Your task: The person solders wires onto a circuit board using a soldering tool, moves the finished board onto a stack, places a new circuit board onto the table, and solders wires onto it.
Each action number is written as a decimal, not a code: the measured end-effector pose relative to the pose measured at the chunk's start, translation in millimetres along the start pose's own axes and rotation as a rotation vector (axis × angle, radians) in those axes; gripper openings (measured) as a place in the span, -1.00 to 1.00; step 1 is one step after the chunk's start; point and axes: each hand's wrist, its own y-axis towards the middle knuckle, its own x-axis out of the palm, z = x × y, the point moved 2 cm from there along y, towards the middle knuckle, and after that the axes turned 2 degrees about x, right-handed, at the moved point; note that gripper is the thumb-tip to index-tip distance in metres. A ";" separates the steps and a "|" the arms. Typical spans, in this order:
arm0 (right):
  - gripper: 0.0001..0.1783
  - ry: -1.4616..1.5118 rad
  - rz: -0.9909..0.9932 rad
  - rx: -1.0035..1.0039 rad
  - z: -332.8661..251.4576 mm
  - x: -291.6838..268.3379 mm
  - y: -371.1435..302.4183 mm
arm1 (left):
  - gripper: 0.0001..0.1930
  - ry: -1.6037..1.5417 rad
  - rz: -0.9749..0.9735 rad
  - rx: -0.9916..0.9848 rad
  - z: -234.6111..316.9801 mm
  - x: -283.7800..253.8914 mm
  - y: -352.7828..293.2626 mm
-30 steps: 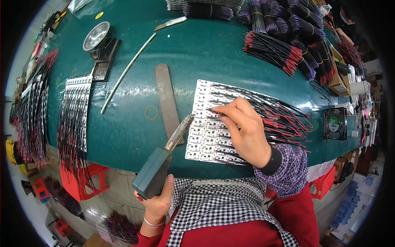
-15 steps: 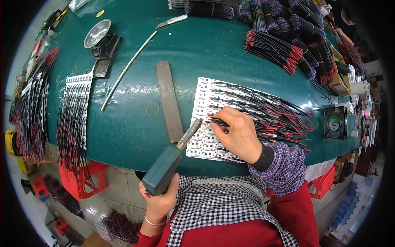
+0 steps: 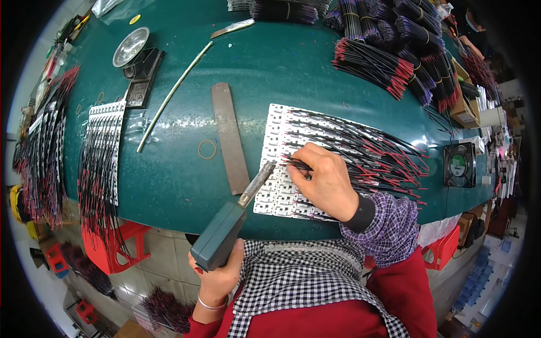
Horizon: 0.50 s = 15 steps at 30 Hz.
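Note:
My left hand (image 3: 218, 274) is closed round the handle of a dark green soldering gun (image 3: 218, 235). Its metal barrel slants up to the right, and the tip is over the white circuit board panel (image 3: 274, 135), close to my right fingertips. With my right hand (image 3: 326, 181) I pinch a thin black wire (image 3: 297, 163) against the panel. Its red end lies near the gun's tip; whether the two touch I cannot tell. Many black wires with red ends (image 3: 389, 160) fan out to the right across the panel, some hidden under my right hand.
Left of the panel lie a flat brown metal bar (image 3: 230, 138), a rubber band (image 3: 207, 149) and a long thin rod (image 3: 174, 96). A metal dish on a stand (image 3: 131, 48) and wired panels (image 3: 104, 146) are farther left. Wire bundles (image 3: 375, 65) and a small fan (image 3: 459, 165) lie right.

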 end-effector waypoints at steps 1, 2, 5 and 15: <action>-0.92 -0.002 0.005 -0.006 -0.1 -0.6 0.2 | -0.81 0.000 0.000 0.000 0.1 -0.4 0.0; -0.92 -0.005 0.011 -0.012 0.0 -1.1 0.6 | -0.81 0.013 -0.008 0.009 0.7 -0.8 0.3; -0.90 0.024 -0.011 0.018 2.7 -1.4 3.5 | -0.81 0.023 -0.016 0.031 0.2 -0.5 0.5; -0.85 0.051 -0.114 0.059 3.7 -6.6 11.8 | -0.84 0.027 -0.060 0.025 -4.7 0.6 -1.8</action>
